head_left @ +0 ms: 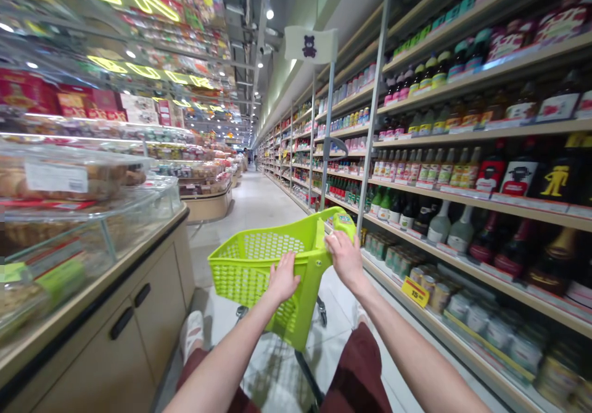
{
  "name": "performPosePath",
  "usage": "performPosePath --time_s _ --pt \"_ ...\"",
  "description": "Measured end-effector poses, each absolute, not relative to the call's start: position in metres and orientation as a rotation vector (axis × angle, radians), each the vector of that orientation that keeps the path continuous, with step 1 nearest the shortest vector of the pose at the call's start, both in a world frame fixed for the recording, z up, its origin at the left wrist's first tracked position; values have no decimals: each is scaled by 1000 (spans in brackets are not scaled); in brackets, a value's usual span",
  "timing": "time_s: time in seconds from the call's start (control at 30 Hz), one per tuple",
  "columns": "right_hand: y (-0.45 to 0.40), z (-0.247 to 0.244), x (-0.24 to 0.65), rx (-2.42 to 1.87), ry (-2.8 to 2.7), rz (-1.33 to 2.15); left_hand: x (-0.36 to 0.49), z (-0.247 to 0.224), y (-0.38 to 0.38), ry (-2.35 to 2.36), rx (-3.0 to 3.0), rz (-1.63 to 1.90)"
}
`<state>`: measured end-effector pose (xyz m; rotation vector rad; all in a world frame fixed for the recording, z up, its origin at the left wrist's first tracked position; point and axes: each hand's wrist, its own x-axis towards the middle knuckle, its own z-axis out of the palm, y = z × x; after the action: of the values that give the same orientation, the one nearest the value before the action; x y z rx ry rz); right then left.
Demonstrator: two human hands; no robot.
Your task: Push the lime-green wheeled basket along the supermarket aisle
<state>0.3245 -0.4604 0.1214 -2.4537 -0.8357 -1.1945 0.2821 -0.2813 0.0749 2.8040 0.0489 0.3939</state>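
A lime-green shopping cart (259, 246) with a perforated plastic basket stands right in front of me, turned at an angle so that its side faces me. My left hand (283, 277) grips the top rim of the near side, fingers over the edge. At the cart's right end, my right hand (345, 256) is closed around the green handle (343, 222), with its fingertips partly hidden. A pole with a small white flag (311, 44) bearing a dark bear rises behind the handle.
Tall shelves (462, 132) of bottles and cans line the right side, close to the cart. A glass-topped display counter (92, 240) with packaged food runs along the left. Between them a pale tiled aisle (256, 197) leads ahead.
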Motion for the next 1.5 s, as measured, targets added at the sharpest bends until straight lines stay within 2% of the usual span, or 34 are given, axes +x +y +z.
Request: performPosePath --time_s 0.1,0.3,0.53,0.77,0.93,1.03,1.3,1.37,1.5 --pt "-473 121 330 -2441 -774 -1234 282 74 -281 71 2798 380" --pt "-447 79 318 -2324 -1177 -1327 284 74 -271 -10 2800 314" --pt "-451 58 327 -2289 -1433 -1508 287 66 -265 -61 2870 332" --pt "-461 19 318 -2364 -1883 -1206 283 59 -259 -89 2945 400" --pt "-461 54 320 -2381 -1499 -1315 282 52 -254 -30 2954 405" --pt "-456 57 323 -2404 -1497 -1271 282 51 -254 -15 2942 398" --pt "-450 -29 307 -2499 -1850 -879 281 51 -252 -54 2925 419" --pt "-450 -23 305 -2481 -1832 -916 281 49 -248 -32 2921 437" --pt "-449 26 314 -2421 -1561 -1161 279 44 -241 133 2898 429"
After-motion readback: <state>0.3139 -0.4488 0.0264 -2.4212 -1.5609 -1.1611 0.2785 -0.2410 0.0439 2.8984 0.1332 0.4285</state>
